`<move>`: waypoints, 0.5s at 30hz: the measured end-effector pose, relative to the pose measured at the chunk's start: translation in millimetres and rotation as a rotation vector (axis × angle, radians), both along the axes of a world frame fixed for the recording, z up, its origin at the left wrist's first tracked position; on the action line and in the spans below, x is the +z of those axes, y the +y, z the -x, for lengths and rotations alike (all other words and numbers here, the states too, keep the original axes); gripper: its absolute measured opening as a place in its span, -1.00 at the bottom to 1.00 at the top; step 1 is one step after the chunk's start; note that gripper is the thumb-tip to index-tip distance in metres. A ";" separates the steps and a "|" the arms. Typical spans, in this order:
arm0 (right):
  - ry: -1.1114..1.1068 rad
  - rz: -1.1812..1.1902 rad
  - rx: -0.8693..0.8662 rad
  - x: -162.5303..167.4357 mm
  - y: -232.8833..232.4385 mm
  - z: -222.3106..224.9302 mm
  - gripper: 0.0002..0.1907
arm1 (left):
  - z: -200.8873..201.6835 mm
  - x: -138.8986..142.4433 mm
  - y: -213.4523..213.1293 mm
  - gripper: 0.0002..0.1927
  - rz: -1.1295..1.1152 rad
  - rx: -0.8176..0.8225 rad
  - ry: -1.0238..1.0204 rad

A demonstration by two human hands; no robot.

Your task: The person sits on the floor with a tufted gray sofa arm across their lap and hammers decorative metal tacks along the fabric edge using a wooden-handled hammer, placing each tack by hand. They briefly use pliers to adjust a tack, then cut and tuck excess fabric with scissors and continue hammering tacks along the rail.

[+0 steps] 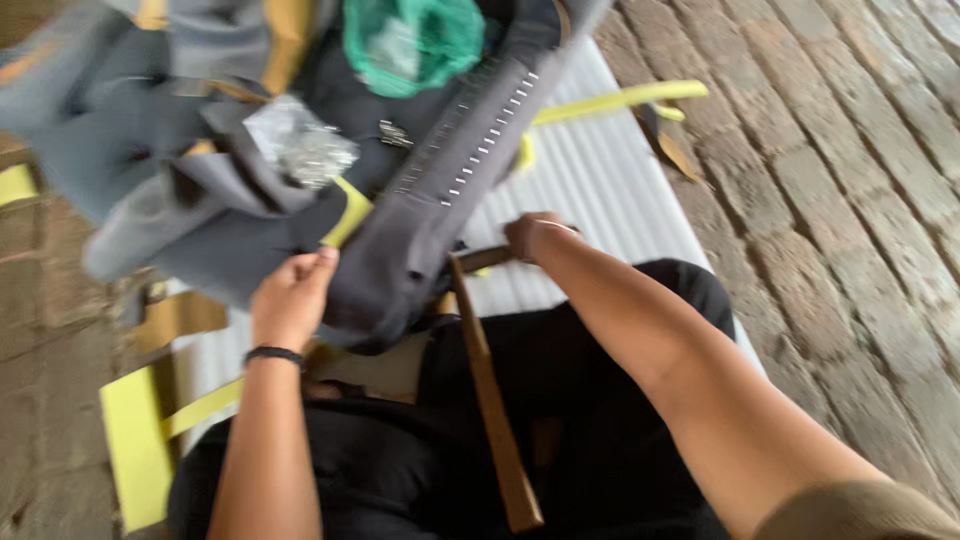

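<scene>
Two hands are at work on one large grey fabric piece (pixel 400 250), a backpack shell or the like, which lies across our lap and spills up and away over a white corrugated sheet (pixel 600 180). Our left hand (pixel 292 298) has its fingers curled shut on the near edge of the grey fabric, thumb on top, just beside a yellow-green trim strip (pixel 350 212). Our right hand (pixel 535 238) is closed around a brown strap (pixel 490 400) where it meets the fabric's lower corner; the strap runs back down over our dark trousers (pixel 560 400). The view is motion-blurred, so we cannot tell how tight either grip is.

We judge the step to be turning or repositioning the piece, with both hands holding its near end. The next move would call for a firm hold on the strap while the left hand shifts the cloth, as the loose bulk could slide off the lap.

Further out, a green mesh pouch (pixel 415 40) and a small clear bag of metal parts (pixel 305 145) rest in the folds. Yellow-green webbing (pixel 620 98) trails over the sheet, and brick paving (pixel 850 180) lies to the right.
</scene>
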State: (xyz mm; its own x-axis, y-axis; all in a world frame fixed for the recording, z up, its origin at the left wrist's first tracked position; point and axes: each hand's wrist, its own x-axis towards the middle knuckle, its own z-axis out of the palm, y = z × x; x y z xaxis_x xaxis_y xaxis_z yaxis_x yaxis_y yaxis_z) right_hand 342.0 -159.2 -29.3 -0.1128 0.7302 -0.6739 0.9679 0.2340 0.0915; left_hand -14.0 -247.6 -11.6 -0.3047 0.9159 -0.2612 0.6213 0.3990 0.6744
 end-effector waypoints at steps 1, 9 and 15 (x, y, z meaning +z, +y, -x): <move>-0.057 -0.018 0.070 4.4 -0.6 0.8 -0.66 | -2.3 1.6 -0.5 -0.35 -0.039 0.016 -0.031; 0.502 -0.511 0.045 50.6 -36.0 23.6 -0.62 | -13.7 10.3 -6.1 -0.66 -0.323 -0.150 0.028; 0.975 -0.722 0.147 60.6 -117.9 91.9 -0.49 | -1.4 22.1 -6.6 -0.55 -0.151 -0.198 -0.035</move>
